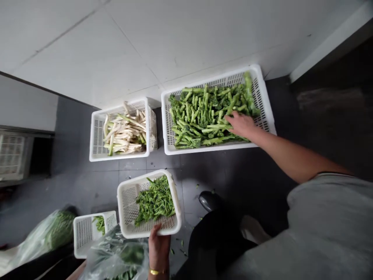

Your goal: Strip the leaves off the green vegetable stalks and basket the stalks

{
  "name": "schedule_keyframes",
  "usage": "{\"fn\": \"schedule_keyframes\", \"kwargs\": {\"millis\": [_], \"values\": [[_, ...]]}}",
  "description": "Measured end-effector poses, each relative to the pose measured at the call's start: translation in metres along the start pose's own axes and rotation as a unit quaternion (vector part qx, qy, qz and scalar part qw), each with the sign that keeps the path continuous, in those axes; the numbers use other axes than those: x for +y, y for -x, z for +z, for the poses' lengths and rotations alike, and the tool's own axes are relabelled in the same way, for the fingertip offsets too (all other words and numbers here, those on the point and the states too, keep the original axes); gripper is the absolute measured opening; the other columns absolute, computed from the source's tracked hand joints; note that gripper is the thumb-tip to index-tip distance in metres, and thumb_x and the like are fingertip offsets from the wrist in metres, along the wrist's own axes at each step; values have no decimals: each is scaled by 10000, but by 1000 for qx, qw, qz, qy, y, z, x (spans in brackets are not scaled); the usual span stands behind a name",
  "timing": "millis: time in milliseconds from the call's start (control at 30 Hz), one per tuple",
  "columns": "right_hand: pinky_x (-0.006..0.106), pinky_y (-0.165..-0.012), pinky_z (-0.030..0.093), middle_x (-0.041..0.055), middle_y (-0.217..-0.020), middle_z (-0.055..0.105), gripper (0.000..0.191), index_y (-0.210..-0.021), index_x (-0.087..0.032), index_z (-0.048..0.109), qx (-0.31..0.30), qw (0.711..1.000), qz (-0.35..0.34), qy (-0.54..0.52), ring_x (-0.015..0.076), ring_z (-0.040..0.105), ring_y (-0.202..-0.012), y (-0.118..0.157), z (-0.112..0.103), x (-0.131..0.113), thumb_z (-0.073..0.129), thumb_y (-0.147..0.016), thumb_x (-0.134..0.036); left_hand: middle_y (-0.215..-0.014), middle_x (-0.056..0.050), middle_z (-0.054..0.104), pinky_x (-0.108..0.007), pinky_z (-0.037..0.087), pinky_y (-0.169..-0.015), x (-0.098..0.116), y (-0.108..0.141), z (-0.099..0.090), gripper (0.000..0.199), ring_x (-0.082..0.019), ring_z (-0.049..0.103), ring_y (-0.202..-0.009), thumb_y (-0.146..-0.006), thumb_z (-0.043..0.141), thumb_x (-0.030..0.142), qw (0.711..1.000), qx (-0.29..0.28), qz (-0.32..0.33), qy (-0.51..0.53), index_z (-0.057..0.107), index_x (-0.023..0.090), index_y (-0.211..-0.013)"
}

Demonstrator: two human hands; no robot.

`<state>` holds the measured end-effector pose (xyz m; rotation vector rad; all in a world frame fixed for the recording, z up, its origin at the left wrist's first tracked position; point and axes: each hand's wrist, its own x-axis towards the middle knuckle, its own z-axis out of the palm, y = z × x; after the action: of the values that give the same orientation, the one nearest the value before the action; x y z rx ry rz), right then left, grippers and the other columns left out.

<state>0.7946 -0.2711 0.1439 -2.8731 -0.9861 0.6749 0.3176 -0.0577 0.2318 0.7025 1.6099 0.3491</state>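
Observation:
My left hand (159, 245), with a gold bracelet at the wrist, grips the near rim of a small white plastic basket (126, 196). Chopped leafy greens (157, 198) lie in that basket, mostly toward its right side. My right hand (240, 124) reaches into a large white crate (262, 89) by the wall. Its fingers are apart and touch the broccoli-like green stalks (201, 109) heaped there; no stalk is visibly lifted. Left of this crate, a smaller white crate (96, 136) contains long pale stalks (128, 132) with green ends.
A white basket (83, 237) with a few greens stands at lower left, beside clear plastic bags (116, 252) of green vegetables. Another person's dark-clothed limb (52, 264) shows there. The white wall (131, 50) bounds the far side. Scraps lie on the dark tiled floor (189, 182).

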Motion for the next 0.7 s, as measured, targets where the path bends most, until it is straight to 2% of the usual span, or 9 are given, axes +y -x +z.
{"fn": "schedule_keyframes", "kwargs": {"millis": [133, 200, 267, 333, 433, 500, 533, 633, 700], "values": [[447, -810, 444, 229, -1137, 597, 422, -1253, -114, 563, -84, 993, 77, -18, 331, 592, -1011, 41, 27, 12, 412, -948, -363, -652, 30, 630, -246, 541, -680, -8, 14, -11, 127, -135, 612, -634, -544, 627, 103, 997, 17, 0, 76, 568, 197, -605], [443, -796, 457, 240, -1095, 619, 442, -1159, -76, 625, -118, 986, 118, -20, 330, 602, -1002, 42, 20, 21, 412, -948, -401, -677, 33, 636, -252, 541, -678, -12, 18, -18, 153, -139, 615, -642, -538, 632, 92, 997, 14, 15, 78, 580, 198, -635], [468, -791, 463, 242, -1059, 631, 450, -1076, -63, 664, -139, 979, 147, -13, 347, 604, -993, 33, -1, 24, 477, -911, -438, -691, 32, 635, -268, 545, -700, -16, 19, -24, 176, -149, 622, -662, -540, 645, 94, 996, 1, 25, 81, 580, 201, -663], [506, -817, 455, 246, -1073, 622, 462, -1073, -61, 664, -117, 982, 150, -3, 370, 588, -1014, 18, -28, 18, 539, -867, -455, -694, 31, 631, -288, 546, -728, -20, 19, -28, 184, -156, 626, -676, -544, 658, 102, 996, -14, 22, 85, 565, 202, -668], [530, -976, 355, 244, -1372, 436, 602, -1350, -87, 469, 3, 995, 95, 4, 374, 419, -1239, -6, -51, -5, 494, -887, -473, -702, 28, 636, -309, 541, -772, -24, 16, -32, 188, -166, 634, -705, -542, 656, 120, 997, -18, 10, 78, 539, 201, -665], [529, -1061, 238, 220, -1500, 256, 645, -1444, -99, 317, 75, 997, 30, -17, 349, 254, -1347, -19, -45, -20, 448, -921, -454, -705, 26, 641, -307, 535, -788, -26, 14, -33, 182, -168, 638, -719, -544, 646, 146, 998, -14, 14, 57, 529, 207, -669], [535, -1076, 193, 223, -1515, 218, 637, -1449, -88, 296, 86, 996, 2, -31, 341, 203, -1368, -23, -36, -26, 450, -930, -423, -692, 27, 638, -307, 533, -793, -26, 13, -33, 172, -170, 639, -722, -548, 635, 165, 999, -11, 20, 42, 522, 212, -669], [565, -1064, 174, 275, -1478, 269, 568, -1401, -13, 341, 59, 996, -32, -60, 332, 204, -1363, -22, -7, -40, 487, -922, -283, -670, 16, 637, -327, 527, -833, -25, 12, -36, 139, -196, 656, -774, -565, 593, 223, 999, -17, 37, -10, 495, 230, -664], [563, -1062, 194, 265, -1432, 361, 529, -1351, -11, 402, 44, 996, -41, -67, 314, 259, -1339, -6, -3, -46, 527, -898, -252, -682, 2, 648, -335, 521, -865, -21, 12, -40, 130, -212, 666, -842, -571, 571, 257, 998, -19, 42, -48, 479, 236, -662]]}}
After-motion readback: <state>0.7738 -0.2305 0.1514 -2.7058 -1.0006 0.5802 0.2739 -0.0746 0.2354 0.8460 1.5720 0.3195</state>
